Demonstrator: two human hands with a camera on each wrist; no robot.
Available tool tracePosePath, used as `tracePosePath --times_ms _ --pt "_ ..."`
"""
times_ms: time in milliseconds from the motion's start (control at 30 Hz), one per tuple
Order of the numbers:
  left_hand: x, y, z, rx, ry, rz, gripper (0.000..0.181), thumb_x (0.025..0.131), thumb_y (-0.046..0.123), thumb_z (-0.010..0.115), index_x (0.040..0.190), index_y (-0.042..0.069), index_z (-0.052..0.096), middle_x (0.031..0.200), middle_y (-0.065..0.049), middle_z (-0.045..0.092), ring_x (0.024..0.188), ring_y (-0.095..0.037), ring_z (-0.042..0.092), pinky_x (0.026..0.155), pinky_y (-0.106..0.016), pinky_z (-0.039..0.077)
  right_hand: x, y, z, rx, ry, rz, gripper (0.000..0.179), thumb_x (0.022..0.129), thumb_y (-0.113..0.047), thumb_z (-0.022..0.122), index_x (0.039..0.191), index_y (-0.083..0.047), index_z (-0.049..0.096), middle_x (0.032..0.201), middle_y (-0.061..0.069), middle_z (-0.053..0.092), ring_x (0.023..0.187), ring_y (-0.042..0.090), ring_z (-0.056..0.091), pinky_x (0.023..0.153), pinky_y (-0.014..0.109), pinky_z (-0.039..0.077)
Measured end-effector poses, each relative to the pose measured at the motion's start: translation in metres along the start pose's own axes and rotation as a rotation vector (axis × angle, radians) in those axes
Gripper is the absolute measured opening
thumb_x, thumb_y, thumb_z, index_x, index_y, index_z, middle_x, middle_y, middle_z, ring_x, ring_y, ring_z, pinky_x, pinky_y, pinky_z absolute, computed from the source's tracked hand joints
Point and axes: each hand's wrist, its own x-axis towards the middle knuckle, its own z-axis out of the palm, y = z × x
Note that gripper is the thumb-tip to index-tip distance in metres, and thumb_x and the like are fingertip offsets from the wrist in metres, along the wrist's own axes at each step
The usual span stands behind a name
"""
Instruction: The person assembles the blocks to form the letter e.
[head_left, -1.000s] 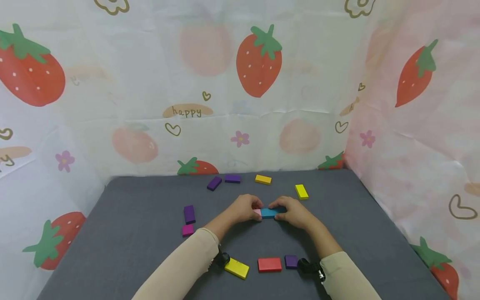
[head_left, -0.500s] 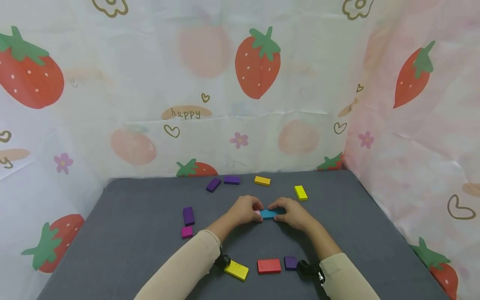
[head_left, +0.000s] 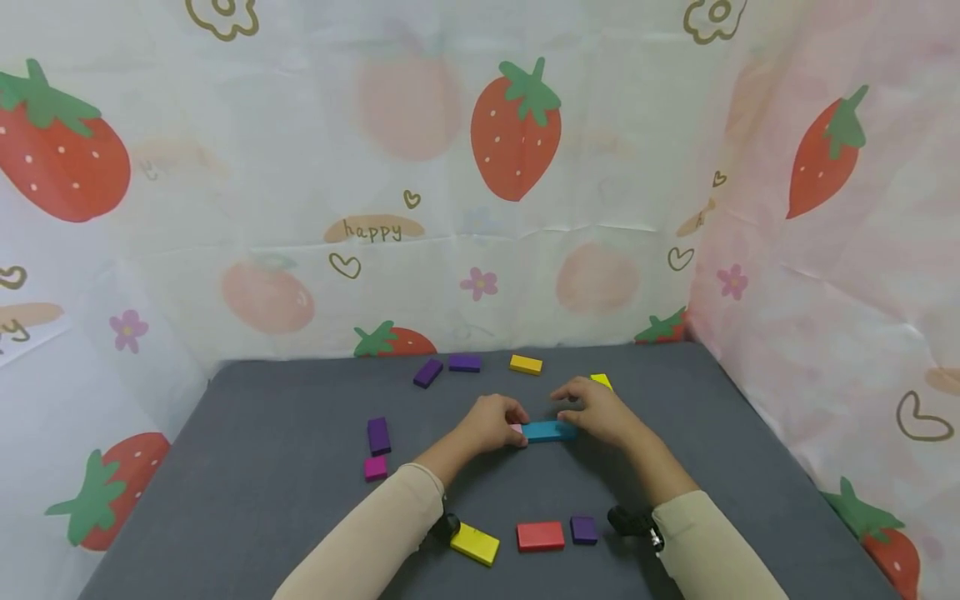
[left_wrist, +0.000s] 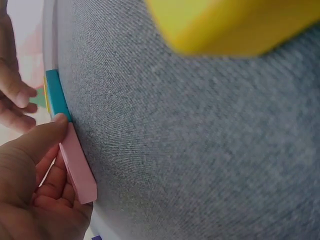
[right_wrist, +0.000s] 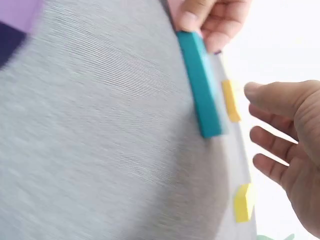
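Observation:
My left hand (head_left: 491, 423) pinches a pink block (left_wrist: 77, 165) lying on the grey cloth, thumb on its near side. End to end with it, apparently touching, lies a blue block (head_left: 546, 431). My right hand (head_left: 602, 414) is beside the blue block's far right end, its fingers loosely bent and holding nothing. In the right wrist view a gap separates that hand from the blue block, whose whole length shows. The left palm and fingers hide most of the pink block in the head view.
Behind the hands lie purple blocks (head_left: 465, 363), an orange-yellow block (head_left: 526, 365) and a yellow block (head_left: 602, 381). To the left are another purple block (head_left: 379, 436) and a magenta block (head_left: 376, 468). Nearer sit a larger yellow block (head_left: 475, 544), a red block (head_left: 540, 537) and a small purple block (head_left: 583, 530).
My right hand has let go of the blue block and moved a little right and up from it. The left hand stays on the pink block.

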Motion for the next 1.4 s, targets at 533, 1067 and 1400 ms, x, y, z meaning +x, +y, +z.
tracePosePath --times_ms 533,1067,1400 --pt "-0.003 -0.002 0.001 -0.031 0.009 -0.001 0.026 0.084 0.02 0.087 0.107 0.015 0.077 0.101 0.004 0.072 0.089 -0.011 0.06 0.083 -0.032 0.052 0.013 0.025 -0.034 -0.009 0.17 0.207 0.037 0.1 -0.019 0.068 0.134 -0.006 0.066 0.136 0.018 0.059 0.125 0.04 0.055 0.1 0.057 0.047" --pt "-0.003 -0.003 0.0 -0.043 0.014 0.002 0.026 0.083 0.021 0.087 0.107 0.016 0.077 0.101 0.005 0.073 0.09 -0.01 0.061 0.085 -0.033 0.053 0.009 0.051 -0.022 0.003 0.214 0.387 0.048 0.098 -0.022 0.07 0.138 0.004 0.059 0.136 0.027 0.057 0.122 0.043 0.059 0.094 0.054 0.052" --pt "-0.004 -0.001 0.0 -0.027 0.024 -0.003 0.026 0.082 0.02 0.088 0.105 0.016 0.077 0.1 0.005 0.073 0.09 -0.01 0.061 0.084 -0.032 0.053 0.008 0.051 -0.012 0.016 0.242 0.465 0.056 0.095 -0.026 0.074 0.138 0.007 0.057 0.132 0.029 0.061 0.116 0.043 0.06 0.094 0.052 0.053"
